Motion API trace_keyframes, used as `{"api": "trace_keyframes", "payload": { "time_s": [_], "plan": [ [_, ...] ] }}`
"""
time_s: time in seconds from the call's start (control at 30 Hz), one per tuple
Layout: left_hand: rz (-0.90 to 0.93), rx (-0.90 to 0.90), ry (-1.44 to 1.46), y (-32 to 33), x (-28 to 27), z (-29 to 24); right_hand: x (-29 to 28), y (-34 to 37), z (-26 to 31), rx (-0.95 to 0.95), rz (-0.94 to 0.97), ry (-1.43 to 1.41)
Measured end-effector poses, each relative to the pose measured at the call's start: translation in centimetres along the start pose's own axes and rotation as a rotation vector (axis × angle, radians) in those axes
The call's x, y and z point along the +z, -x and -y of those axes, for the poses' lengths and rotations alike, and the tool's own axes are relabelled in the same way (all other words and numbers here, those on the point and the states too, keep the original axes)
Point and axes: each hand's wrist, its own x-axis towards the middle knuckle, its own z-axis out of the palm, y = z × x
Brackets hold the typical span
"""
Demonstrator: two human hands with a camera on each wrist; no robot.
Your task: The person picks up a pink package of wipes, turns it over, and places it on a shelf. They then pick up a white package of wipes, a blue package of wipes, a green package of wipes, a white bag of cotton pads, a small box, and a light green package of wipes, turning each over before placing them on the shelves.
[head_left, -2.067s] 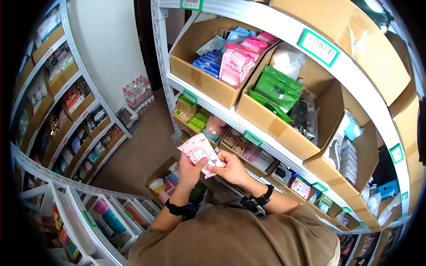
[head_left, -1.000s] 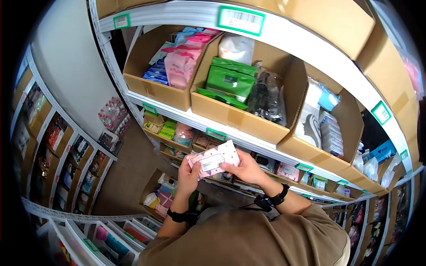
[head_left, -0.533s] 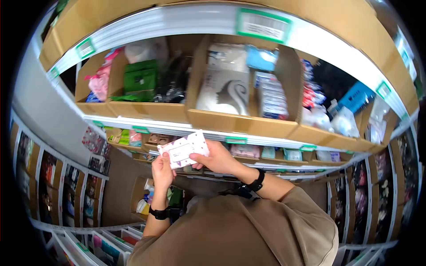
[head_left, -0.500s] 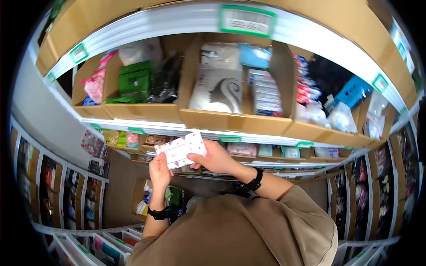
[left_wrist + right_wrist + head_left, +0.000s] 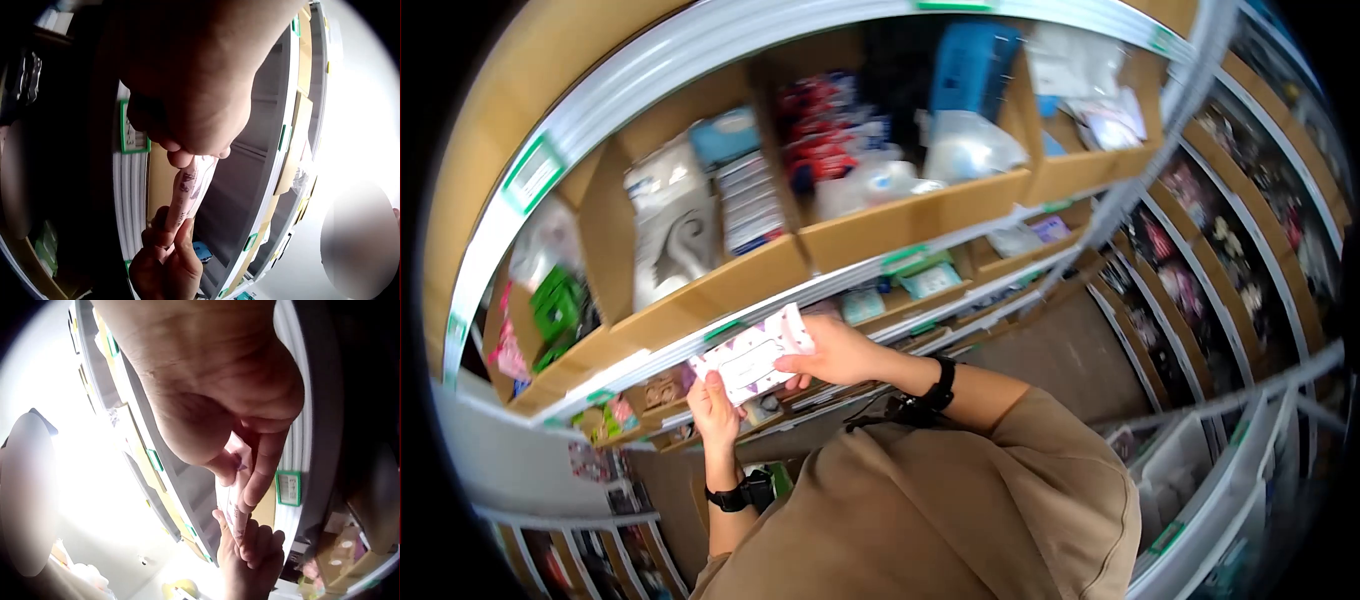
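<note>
A flat pink-and-white patterned packet [image 5: 752, 360] with a pale label panel is held up in front of the shelving in the head view. My left hand [image 5: 716, 412] pinches its lower left end, thumb on the upper face. At its right end my right hand [image 5: 832, 352] grips it, thumb on the face and fingers behind. The left wrist view shows the packet [image 5: 190, 187] edge-on between both hands. In the right wrist view the packet [image 5: 234, 487] is likewise seen from its narrow side, partly covered by fingers.
Cardboard bins [image 5: 720, 292] on a metal shelf stand just beyond the hands, with bagged goods and a blue package [image 5: 972, 70]. Lower bins [image 5: 920, 300] hold small packs. More shelving [image 5: 1200, 250] rises at the right, and white trays [image 5: 1175, 465] stand at lower right. Brown floor [image 5: 1040, 355] shows between.
The head view has swung right along the shelves, bringing the right-hand racks and trays nearer. The packet, earlier tilted, was turned face up; both hands still hold it, now farther left in view.
</note>
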Motion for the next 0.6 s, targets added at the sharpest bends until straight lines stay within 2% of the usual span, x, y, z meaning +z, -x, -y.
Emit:
{"api": "trace_keyframes", "payload": {
  "time_s": [0.13, 0.23, 0.33, 0.4, 0.47, 0.53, 0.6],
  "plan": [
    [0.152, -0.025, 0.076, -1.0, 4.6, -0.9, -4.2, 3.3, 1.2, 0.02, -0.062, 0.11],
    [0.337, -0.161, 0.119, -1.6, 7.7, -2.0, -7.2, 5.5, 1.2, -0.022, -0.181, 0.224],
    [0.525, -0.143, 0.168, -2.5, 10.0, -1.8, -9.5, 7.5, 1.0, -0.014, -0.282, 0.252],
    [0.559, -0.149, 0.151, -2.5, 11.6, -1.9, -10.7, 8.5, 0.6, -0.003, -0.304, 0.217],
    [0.582, -0.161, 0.124, -2.5, 12.8, -2.1, -11.7, 9.0, -0.8, -0.025, -0.31, 0.29],
    [0.596, -0.245, 0.123, -2.2, 13.7, -2.0, -12.2, 9.6, -2.0, -0.028, -0.342, 0.423],
    [0.635, -0.267, 0.103, -1.8, 14.2, -2.2, -12.4, 10.7, -1.9, -0.006, -0.313, 0.362]
  ]
}}
